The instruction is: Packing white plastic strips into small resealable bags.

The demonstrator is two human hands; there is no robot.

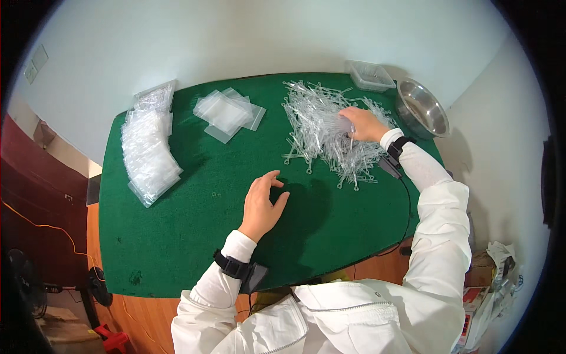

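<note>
The pile of clear plastic sticks (318, 121), crossed in many directions, is spread beneath and leftward of the nearer right hand (365, 124), whose grasp cannot be told, while the left hand (262, 205) is held unclenched and empty over the green tabletop (206, 236), with room left toward the flat bags (224, 112) and the right edge flanked by a steel bowl (425, 99).

Tangled heap of clear plastic sticks (312, 121)

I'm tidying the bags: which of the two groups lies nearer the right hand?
The small loose stack, between the pile of clear sticks and the long overlapping row, which lies farther left.
</note>
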